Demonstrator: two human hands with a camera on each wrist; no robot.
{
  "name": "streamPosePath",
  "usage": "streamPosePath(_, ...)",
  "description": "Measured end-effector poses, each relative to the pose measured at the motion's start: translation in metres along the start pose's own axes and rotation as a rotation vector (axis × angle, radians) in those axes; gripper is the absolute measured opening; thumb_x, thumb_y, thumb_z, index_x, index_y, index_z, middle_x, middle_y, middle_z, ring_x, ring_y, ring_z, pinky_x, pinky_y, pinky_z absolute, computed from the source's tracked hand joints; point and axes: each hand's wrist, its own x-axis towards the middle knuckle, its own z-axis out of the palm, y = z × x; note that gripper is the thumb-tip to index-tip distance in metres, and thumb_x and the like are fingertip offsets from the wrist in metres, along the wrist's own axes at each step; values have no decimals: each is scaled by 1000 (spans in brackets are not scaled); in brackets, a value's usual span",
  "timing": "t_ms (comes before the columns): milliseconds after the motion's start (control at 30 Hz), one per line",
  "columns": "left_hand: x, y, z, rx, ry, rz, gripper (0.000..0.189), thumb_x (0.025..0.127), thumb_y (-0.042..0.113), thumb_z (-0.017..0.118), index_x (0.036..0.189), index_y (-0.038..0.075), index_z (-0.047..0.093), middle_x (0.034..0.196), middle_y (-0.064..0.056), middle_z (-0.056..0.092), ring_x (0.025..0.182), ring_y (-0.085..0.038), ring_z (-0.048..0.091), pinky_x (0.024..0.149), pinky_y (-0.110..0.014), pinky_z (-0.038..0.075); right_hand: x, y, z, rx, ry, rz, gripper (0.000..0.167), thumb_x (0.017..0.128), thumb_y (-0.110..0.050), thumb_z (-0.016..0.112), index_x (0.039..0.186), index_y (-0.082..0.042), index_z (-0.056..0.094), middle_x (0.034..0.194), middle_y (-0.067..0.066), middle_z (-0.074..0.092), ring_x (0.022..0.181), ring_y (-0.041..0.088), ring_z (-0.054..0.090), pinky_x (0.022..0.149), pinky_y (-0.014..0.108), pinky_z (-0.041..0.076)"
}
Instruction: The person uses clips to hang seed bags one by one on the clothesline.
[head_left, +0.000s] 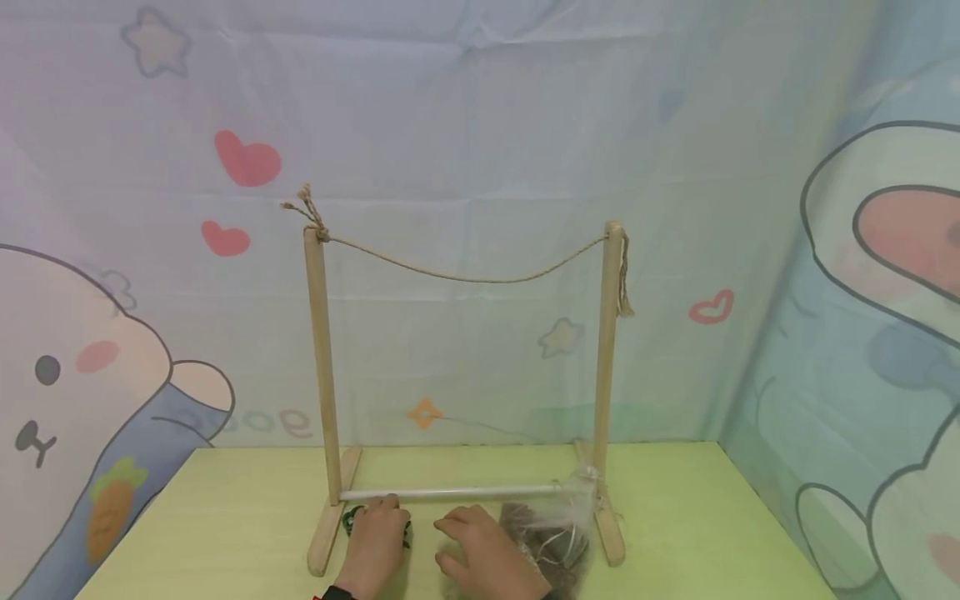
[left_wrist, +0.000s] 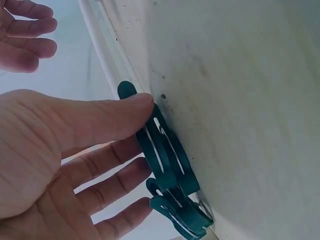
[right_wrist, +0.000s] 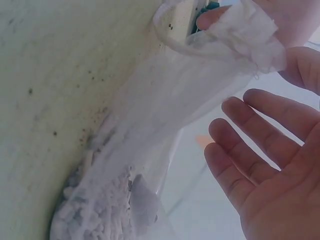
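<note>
Several dark green plastic clips (left_wrist: 185, 162) lie bunched together on the table. My left hand (head_left: 375, 537) is over them, the thumb against one clip and fingertips touching the far side, as the left wrist view shows. Part of the bunch is hidden under that hand in the head view. To the right, my right hand (head_left: 491, 554) hovers with relaxed, spread fingers and holds nothing. Beside it lies a clear plastic bag (right_wrist: 165, 95), its top gathered and crumpled, with small lumpy brownish pieces (right_wrist: 107, 205) inside.
A wooden frame with two upright posts (head_left: 322, 367) stands on the pale yellow table (head_left: 225, 517). A sagging rope (head_left: 465, 279) joins the post tops, and a white rod (head_left: 457, 492) runs low between them. Behind hangs a printed cloth (head_left: 465, 167).
</note>
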Motion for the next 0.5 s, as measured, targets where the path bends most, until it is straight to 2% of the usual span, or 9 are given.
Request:
streamPosePath(167,-1,-1,-1,14,0,-4,15,77,-8,83,80,3,73,84,-9,60,82,-32,62,71,-53,54,0,1,-2,25,-2,20,37,99,-25,71,129,-3,70,126,6,67,117,23,61,96,36,54)
streamPosePath(300,0,-3,-4,-22,55,13,21,73,-5,88,83,2,70,82,-8,59,75,-27,60,67,-43,54,-1,4,-2,28,30,10,37,98,-23,72,128,-2,71,125,8,67,117,25,62,95,37,55)
streamPosePath(400,1,-3,-10,-156,93,12,26,72,-1,91,87,1,69,84,-6,59,73,-21,57,64,-35,53,0,7,-4,30,60,-5,37,98,-22,72,129,-1,69,126,11,68,117,29,63,94,39,56)
streamPosePath(500,1,1,-23,-346,89,-23,27,78,4,88,97,1,69,91,-5,61,77,-17,56,66,-30,51,0,7,-9,36,96,-27,39,98,-20,72,131,0,67,127,12,68,118,31,64,95,42,57)
